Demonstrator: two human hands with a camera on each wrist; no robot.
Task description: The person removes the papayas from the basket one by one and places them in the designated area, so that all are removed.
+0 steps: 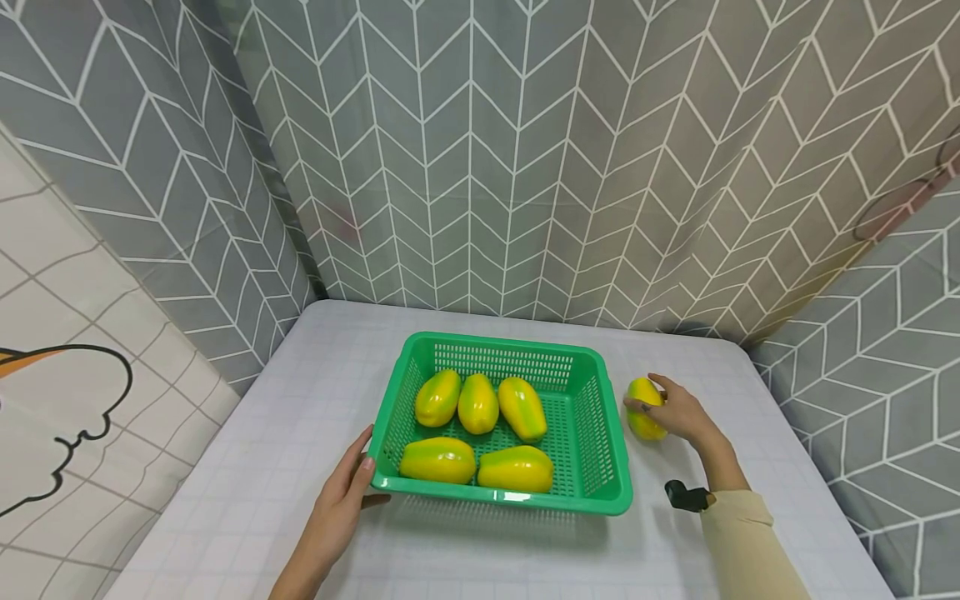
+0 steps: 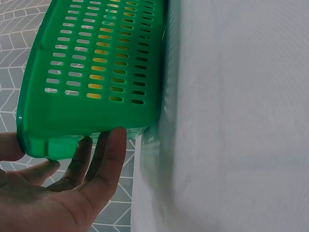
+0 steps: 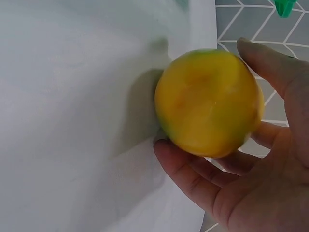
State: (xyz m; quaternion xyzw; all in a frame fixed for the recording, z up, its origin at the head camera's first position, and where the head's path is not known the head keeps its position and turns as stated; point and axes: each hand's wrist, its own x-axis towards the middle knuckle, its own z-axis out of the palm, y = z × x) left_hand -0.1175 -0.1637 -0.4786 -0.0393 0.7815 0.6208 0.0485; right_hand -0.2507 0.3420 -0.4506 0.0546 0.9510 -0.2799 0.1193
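A green plastic basket (image 1: 502, 495) with slotted walls sits mid-table. Its left front corner is held by my left hand (image 1: 335, 508), the thumb at the rim and the fingers against the outside wall in the left wrist view. Five would be "several": several yellow-green papayas (image 1: 477, 405) lie inside, in a back row and a front row. To the right of the basket, my right hand (image 1: 686, 414) grips a single papaya (image 3: 210, 104) close over the table, thumb on one side and fingers curled round the other.
A pale cloth covers the table (image 1: 300, 400). Grey chevron-patterned curtains (image 1: 480, 167) hang behind it and at both sides. On the left is a white panel (image 1: 67, 400) with a line drawing. A black piece (image 1: 684, 497) sticks out at my right wrist.
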